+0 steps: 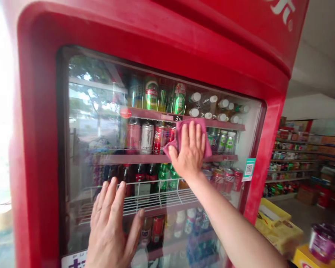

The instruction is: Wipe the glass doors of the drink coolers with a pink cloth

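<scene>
A pink cloth (pixel 208 147) lies against the glass door (pixel 97 130) of a red drinks fridge. My right hand (pixel 191 150) holds the cloth there under its palm, fingers stretched upward over it and thumb out to the left. Lower left, my left hand (pixel 111 225) is raised in front of the glass with its fingers extended and thumb apart, holding nothing. Whether its palm touches the pane cannot be told. Behind the glass are shelves of drinks, among them a silver can (pixel 147 137) and a green can (pixel 151 93); my right hand and forearm hide part of them.
The red door frame (pixel 39 149) surrounds the pane, which reflects trees and a street. A QR-code sticker (pixel 249 169) is on the glass at right. Further right are stocked store shelves (pixel 290 163), a yellow tray (pixel 273 214) and a purple package (pixel 326 242).
</scene>
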Demonstrator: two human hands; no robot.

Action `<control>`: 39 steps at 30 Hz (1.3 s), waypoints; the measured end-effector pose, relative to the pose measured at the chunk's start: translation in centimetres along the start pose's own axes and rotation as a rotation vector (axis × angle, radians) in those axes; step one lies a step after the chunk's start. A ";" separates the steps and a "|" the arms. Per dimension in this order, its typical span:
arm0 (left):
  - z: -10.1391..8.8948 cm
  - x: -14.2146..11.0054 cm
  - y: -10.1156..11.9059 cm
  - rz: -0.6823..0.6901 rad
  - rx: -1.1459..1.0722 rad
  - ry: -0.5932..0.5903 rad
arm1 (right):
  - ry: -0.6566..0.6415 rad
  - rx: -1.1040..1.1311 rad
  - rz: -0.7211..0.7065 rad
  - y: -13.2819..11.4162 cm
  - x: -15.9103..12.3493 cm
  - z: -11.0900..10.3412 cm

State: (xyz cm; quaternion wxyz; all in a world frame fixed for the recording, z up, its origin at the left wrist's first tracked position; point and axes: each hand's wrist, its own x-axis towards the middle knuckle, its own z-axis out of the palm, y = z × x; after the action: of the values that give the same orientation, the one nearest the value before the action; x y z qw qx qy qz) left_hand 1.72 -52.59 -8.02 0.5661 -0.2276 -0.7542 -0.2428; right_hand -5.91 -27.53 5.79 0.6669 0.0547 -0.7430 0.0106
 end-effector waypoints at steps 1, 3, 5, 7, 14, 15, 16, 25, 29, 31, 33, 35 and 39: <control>0.0 0.0 -0.2 0.001 -0.005 -0.003 | -0.043 0.035 -0.121 -1.7 -0.6 0.1; -0.1 0.1 -0.5 0.008 -0.012 -0.003 | -0.118 0.120 -0.378 -4.5 -2.1 0.4; -0.5 0.2 -0.7 0.020 -0.019 0.001 | -0.188 0.198 -0.617 -5.9 -3.6 0.7; -1.1 0.2 -1.1 0.034 -0.024 0.004 | -0.239 0.241 -0.786 -6.1 -4.5 0.8; -4.4 -0.9 -2.6 0.023 -0.014 0.000 | -0.087 0.107 -0.334 -6.4 1.5 0.0; -4.8 -1.1 -2.8 0.023 -0.010 0.000 | -0.068 0.098 -0.259 -7.3 2.8 0.0; -5.1 -1.3 -3.0 0.022 -0.004 0.001 | -0.049 0.099 -0.213 -8.4 3.9 0.1; -7.4 -4.0 -5.1 0.012 0.045 -0.052 | -0.228 0.245 -0.823 -17.1 -4.8 1.9; -8.7 -5.4 -5.8 0.023 0.068 -0.086 | -0.217 0.233 -1.051 -17.2 -8.9 2.8; -9.1 -5.8 -6.2 0.029 0.063 -0.092 | -0.223 0.244 -1.036 -17.3 -6.8 2.8; -9.6 -6.0 -6.7 0.016 0.049 -0.103 | -0.218 0.258 -0.929 -17.8 -2.3 2.6; -10.0 -6.2 -7.1 -0.010 0.035 -0.115 | -0.170 0.290 -0.751 -18.7 2.8 2.3; -11.0 -6.6 -7.7 -0.049 0.015 -0.137 | -0.097 0.348 -0.446 -21.3 9.4 1.9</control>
State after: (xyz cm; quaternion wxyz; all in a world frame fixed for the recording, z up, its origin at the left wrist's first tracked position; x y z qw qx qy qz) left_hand 6.85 -65.88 -12.58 0.5087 -0.2208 -0.7984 -0.2346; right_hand -6.78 -49.49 13.65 0.5970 0.3309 -0.7307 -0.0118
